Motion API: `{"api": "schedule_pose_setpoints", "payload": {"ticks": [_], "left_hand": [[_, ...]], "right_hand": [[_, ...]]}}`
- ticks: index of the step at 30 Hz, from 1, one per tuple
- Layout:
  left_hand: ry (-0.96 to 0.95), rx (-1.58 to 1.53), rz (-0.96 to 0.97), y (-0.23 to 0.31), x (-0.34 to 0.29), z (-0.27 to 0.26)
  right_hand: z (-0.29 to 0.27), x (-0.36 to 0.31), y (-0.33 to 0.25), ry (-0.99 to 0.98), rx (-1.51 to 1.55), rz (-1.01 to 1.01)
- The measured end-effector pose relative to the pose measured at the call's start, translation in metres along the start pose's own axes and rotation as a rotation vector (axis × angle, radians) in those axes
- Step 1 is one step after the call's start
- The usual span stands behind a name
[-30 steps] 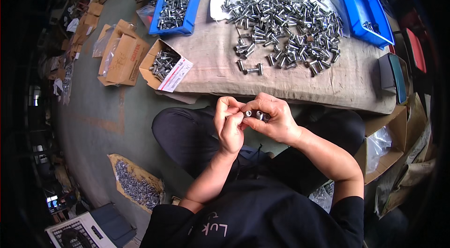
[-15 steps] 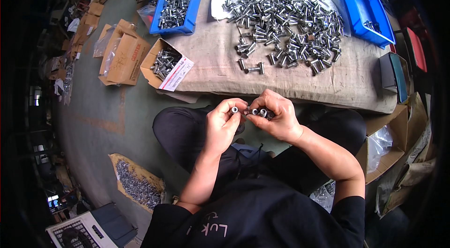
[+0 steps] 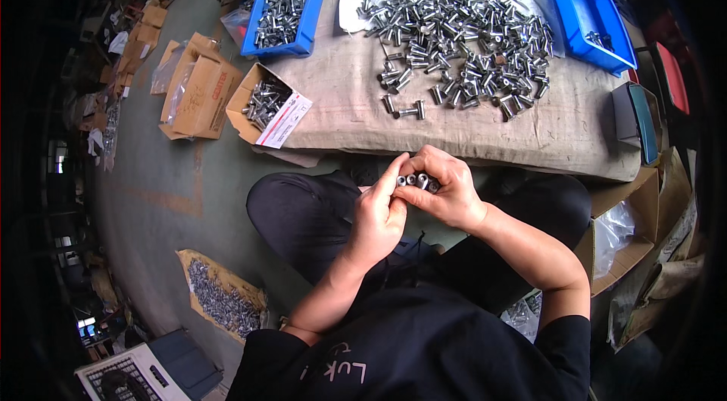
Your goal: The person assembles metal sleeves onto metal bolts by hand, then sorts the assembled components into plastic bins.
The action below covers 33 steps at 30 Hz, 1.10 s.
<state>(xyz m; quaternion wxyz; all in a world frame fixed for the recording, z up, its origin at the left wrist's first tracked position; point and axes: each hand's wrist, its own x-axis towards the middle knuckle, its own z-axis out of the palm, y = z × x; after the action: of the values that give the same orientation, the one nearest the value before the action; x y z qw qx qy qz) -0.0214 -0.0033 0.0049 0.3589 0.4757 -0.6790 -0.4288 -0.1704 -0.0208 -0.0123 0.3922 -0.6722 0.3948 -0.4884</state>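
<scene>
My right hand [image 3: 453, 193] is closed around several small, shiny metal sleeves [image 3: 422, 180], held in a row with their hollow round ends facing up. Against it, my left hand [image 3: 379, 212] pinches another sleeve [image 3: 401, 180] at the left end of that row. Both hands meet over my lap, just short of the table's near edge. Beyond them, a loose pile of similar metal sleeves [image 3: 454, 30], some with flared ends, is spread over the cloth-covered table [image 3: 333, 109]. My fingers hide most of the held pieces' lengths.
A blue bin [image 3: 308, 30] full of metal parts stands at the table's far left, above a cardboard box [image 3: 241, 109] of parts. Another blue bin [image 3: 579, 3], at right, holds a few pieces. Small parts lie on a floor sheet [image 3: 261, 299]; an open carton [image 3: 625, 249] sits right.
My left hand has moved right, bringing its sleeve from apart to the left end of the row in my right hand. My right hand has hardly moved.
</scene>
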Motion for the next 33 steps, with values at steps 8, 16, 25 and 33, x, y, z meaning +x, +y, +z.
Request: {"api": "schedule_pose_setpoints", "payload": {"ticks": [8,16,25,33], "left_hand": [[-0.009,-1.27,-0.458,-0.015,0.006,0.007],[-0.215,-1.739,-0.515,-0.037,0.004,0.033],[0.079,-1.735,-0.862,-0.062,-0.005,0.028],[-0.077,-1.58,-0.79,-0.053,-0.004,-0.014]], "right_hand": [[-0.002,0.0,0.003,0.008,0.054,-0.001],[0.02,-0.003,-0.008,-0.086,-0.38,-0.399],[0.006,-0.002,-0.004,0.001,0.721,0.541],[-0.004,-0.005,0.015,-0.002,1.123,0.802]]}}
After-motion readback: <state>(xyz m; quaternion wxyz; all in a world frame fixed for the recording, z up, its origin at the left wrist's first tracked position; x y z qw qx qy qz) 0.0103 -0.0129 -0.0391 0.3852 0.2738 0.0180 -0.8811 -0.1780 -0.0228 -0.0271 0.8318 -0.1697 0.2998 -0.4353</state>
